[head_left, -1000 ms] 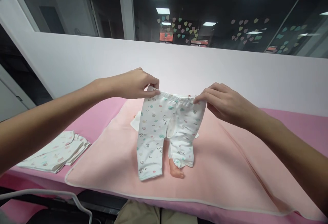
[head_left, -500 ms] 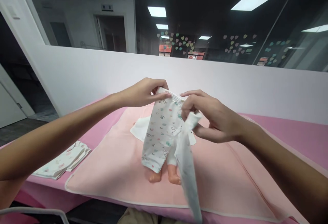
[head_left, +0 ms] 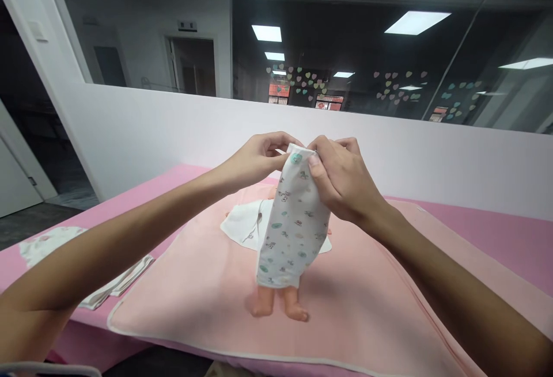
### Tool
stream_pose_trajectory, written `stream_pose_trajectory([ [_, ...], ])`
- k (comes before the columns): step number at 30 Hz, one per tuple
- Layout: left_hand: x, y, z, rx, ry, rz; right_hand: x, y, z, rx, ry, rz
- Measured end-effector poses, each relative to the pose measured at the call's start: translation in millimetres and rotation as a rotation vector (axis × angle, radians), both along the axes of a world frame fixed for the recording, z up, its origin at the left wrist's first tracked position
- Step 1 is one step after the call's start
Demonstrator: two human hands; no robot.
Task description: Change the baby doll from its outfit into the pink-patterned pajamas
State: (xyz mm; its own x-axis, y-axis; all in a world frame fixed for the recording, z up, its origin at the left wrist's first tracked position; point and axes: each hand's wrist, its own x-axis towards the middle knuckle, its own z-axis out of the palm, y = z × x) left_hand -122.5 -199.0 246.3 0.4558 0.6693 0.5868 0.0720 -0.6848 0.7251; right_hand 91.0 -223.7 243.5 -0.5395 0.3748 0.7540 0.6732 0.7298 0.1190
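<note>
Small white baby trousers [head_left: 290, 224] with coloured prints hang folded in half lengthwise above a baby doll. My left hand [head_left: 261, 155] pinches the waistband from the left. My right hand [head_left: 339, 178] pinches the same waistband from the right, and the two hands touch at the top. Below the trousers the doll's bare feet [head_left: 280, 303] stick out on a peach blanket [head_left: 194, 290]. The doll's body is mostly hidden behind the trousers, with a white garment [head_left: 244, 224] spread around it.
The blanket lies on a pink padded table [head_left: 510, 233] against a low white wall [head_left: 129, 129]. Folded printed baby clothes [head_left: 116, 285] lie at the left edge of the table. A dark glass window runs behind the wall.
My hands came together and folded the trousers in half, one leg over the other. The trousers were spread wide by the waistband a second ago. The doll's feet now show below them.
</note>
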Motion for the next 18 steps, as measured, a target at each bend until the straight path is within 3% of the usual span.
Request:
stream_pose_trajectory([
  [6, 2.5, -8.4, 0.1, 0.087, -0.035, 0.003, 5.6, 4.9, 1.6, 0.161, 0.055, -0.021],
  [12, 4.2, -13.1, 4.6, 0.273, -0.070, 0.176, 11.7, 4.7, 12.5, 0.193, 0.199, -0.003],
  [15, 7.3, -13.5, 5.9, 0.324, -0.057, 0.187, 15.2, 7.2, 13.9, 0.084, 0.249, 0.065],
  [18, 9.4, -13.1, 5.2, 0.362, -0.033, 0.198, 16.3, 10.7, 11.4, -0.166, 0.279, 0.145],
])
